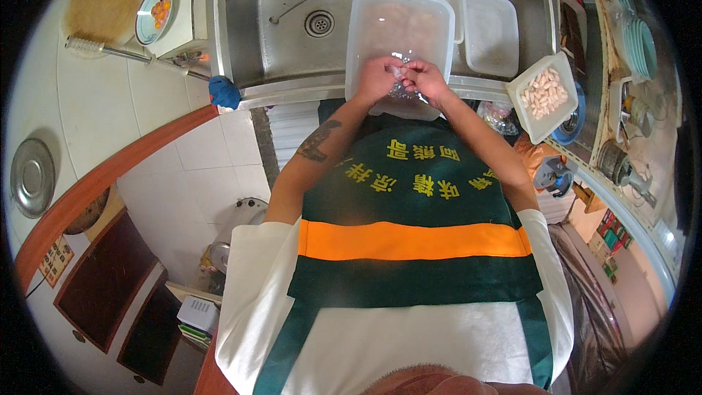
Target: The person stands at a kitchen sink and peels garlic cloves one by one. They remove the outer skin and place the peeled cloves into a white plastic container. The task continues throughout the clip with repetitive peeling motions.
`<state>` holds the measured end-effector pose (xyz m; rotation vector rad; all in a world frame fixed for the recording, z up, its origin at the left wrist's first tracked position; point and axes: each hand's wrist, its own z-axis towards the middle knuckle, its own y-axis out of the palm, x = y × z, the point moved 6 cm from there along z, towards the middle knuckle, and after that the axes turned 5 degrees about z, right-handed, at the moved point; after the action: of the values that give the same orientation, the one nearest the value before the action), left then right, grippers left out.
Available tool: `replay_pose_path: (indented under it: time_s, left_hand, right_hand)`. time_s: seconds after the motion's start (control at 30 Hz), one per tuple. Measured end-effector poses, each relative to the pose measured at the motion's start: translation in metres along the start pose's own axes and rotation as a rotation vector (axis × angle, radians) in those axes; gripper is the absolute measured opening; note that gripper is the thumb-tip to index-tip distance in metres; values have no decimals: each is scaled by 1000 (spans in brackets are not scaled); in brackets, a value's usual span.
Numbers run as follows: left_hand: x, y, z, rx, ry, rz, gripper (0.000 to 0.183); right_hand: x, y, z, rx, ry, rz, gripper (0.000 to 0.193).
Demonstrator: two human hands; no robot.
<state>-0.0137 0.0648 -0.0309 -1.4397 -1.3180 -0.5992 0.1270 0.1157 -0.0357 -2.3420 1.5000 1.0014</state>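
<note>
Here, left hand (378, 77) and right hand (426, 80) meeting over the near rim of the clear plastic tub (398, 25), fingers pinched together on a small pale morsel (399, 72) between them, equally near both.

Single head-worn fisheye view. You look almost straight down your own torso: the apron (409, 249) fills the lower centre, close to the lens, and your forearms run upward from it to the hands at upper centre. The view faces forward and down onto the sink (292, 22), at arm's length near the top edge. Straight lines bow toward the dark circular rim. The floor (183, 168) lies far below at left, the counter (643, 146) curves along the right.
</note>
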Motion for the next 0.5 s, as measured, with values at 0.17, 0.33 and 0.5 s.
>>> replay_pose_path:
  time_s: [0.17, 0.33, 0.5]
  left_hand:
    - [0, 5, 3, -59, -9, -3, 24]
    - [3, 8, 0, -95, 72, 167, 25]
    - [1, 4, -3, 47, 182, 78, 27]
  right_hand:
    - [5, -2, 2, 11, 10, -21, 14]
    - [7, -5, 4, 31, 38, 16, 10]
    - [1, -7, 2, 63, -99, 79, 7]
